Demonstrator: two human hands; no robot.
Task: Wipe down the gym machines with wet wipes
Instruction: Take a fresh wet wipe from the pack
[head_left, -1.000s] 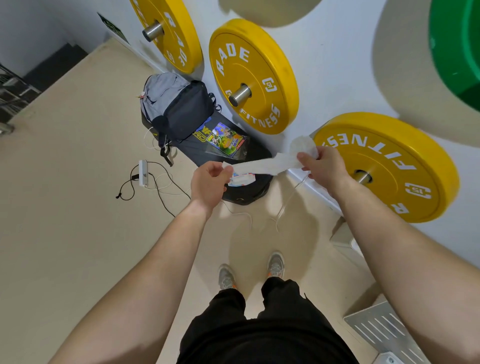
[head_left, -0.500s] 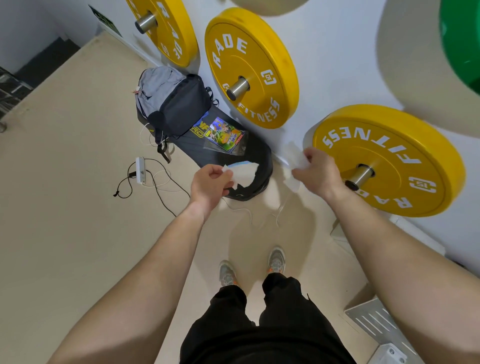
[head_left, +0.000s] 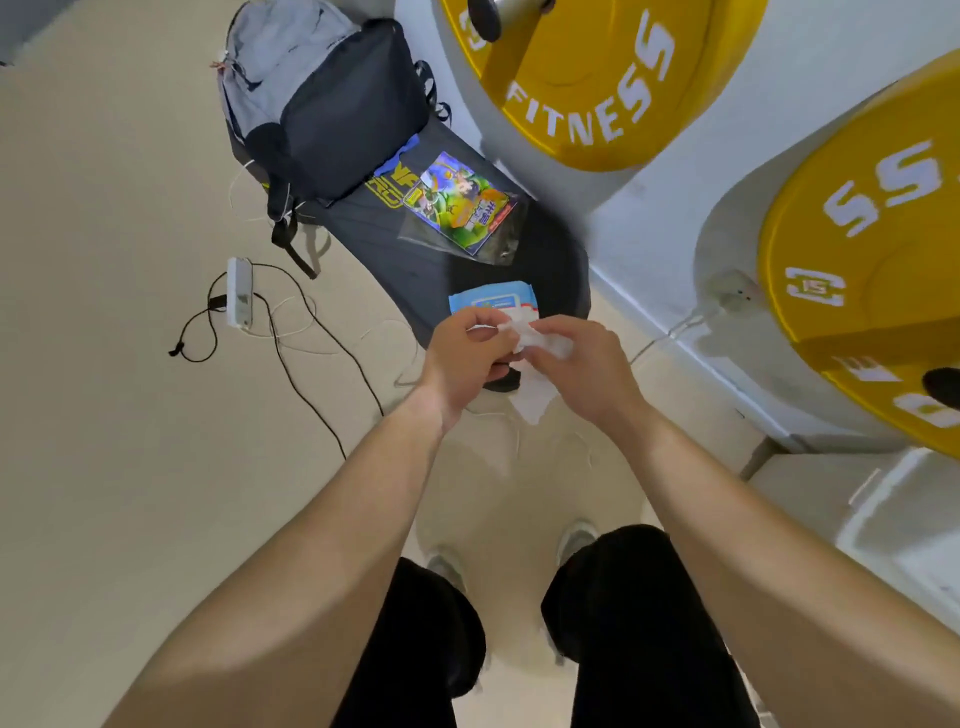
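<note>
1. A white wet wipe (head_left: 540, 340) is held just on the near side of the blue wipe pack (head_left: 491, 300). It is bunched between both hands, and a loose tail hangs down; that tail is judged its long axis.
2. The wipe is pinched at its left edge by the left hand (head_left: 465, 358) and gripped in the curled fingers of the right hand (head_left: 582, 366). The hands nearly touch, so neither is nearer to it.
3. The pack is laid on a dark pad (head_left: 363, 228), which stretches away to the pack's far left.
4. Right of the pack a yellow weight plate (head_left: 872, 291) is hung on the wall, and a second plate (head_left: 587, 88) is seen beyond the pack. The first is judged the closer surface for wiping, and the right hand lies on that side.
5. Beyond the pack a colourful packet (head_left: 462, 208) and, farther on, a backpack (head_left: 322, 98) are seen. Left of the pack a power strip (head_left: 239, 293) and a black cable (head_left: 296, 358) are spread on the floor.
6. Between the pack and the nearer plate a wall plug (head_left: 732, 291) with a white lead is fixed. It is judged the one thing to be avoided on a reach to the right.
</note>
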